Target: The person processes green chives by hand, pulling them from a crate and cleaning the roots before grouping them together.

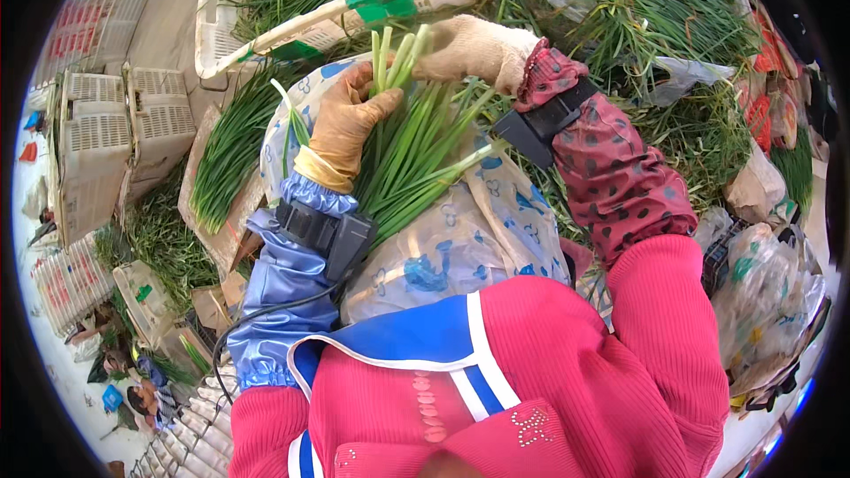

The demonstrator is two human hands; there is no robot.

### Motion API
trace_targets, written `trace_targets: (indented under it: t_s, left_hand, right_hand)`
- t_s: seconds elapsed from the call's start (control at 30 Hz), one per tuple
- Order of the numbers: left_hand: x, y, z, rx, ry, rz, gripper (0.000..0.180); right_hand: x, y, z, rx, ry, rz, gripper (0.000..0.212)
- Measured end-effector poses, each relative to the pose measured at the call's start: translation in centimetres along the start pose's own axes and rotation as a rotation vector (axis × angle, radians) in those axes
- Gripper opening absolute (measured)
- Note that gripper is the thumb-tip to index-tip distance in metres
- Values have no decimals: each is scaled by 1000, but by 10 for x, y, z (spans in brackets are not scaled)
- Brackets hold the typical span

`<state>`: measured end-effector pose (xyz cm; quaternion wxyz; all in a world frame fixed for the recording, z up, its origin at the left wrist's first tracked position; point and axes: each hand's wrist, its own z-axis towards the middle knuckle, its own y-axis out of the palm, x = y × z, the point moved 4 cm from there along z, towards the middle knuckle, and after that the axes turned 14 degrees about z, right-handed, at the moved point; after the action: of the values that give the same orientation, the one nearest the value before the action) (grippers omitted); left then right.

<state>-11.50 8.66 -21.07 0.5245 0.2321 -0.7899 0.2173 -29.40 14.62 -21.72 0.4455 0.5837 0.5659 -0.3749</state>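
Note:
My left hand point(345, 119), in a tan rubber glove, is closed round a bunch of green onions point(403, 146). Their pale stems point up above the thumb, and the leaves spread down over my lap. Close by on the right is my right hand point(478, 51) in a whitish knit glove. Its fingers are smeared by motion beside the pale stem ends, so their grip is unclear. A plastic sheet with a blue print point(469, 243) covers my lap beneath the leaves. One loose stalk point(292, 115) lies on it left of my left hand.
A white plastic crate point(266, 40) with green tape stands at the far side, greens heaped behind it. More greens point(235, 146) lie on cardboard at left. Stacked crates point(93, 142) stand farther left. A large heap point(664, 9) and clear plastic bags point(766, 283) are on the right.

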Motion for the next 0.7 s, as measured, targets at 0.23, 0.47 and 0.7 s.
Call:
trace_targets:
  t_s: [0.23, 0.47, 0.7]
  left_hand:
    - [2, 10, -4, -24, 27, -228, 39]
    - [2, -2, -3, 112, 21, -252, 29]
    - [14, 20, -8, 179, 310, 276, 55]
  right_hand:
    - [-15, 0, -22, 77, 26, -77, 40]
    - [-4, -1, -32, 245, 79, -76, 29]
    - [-23, 9, -41, 285, 125, 56, 34]
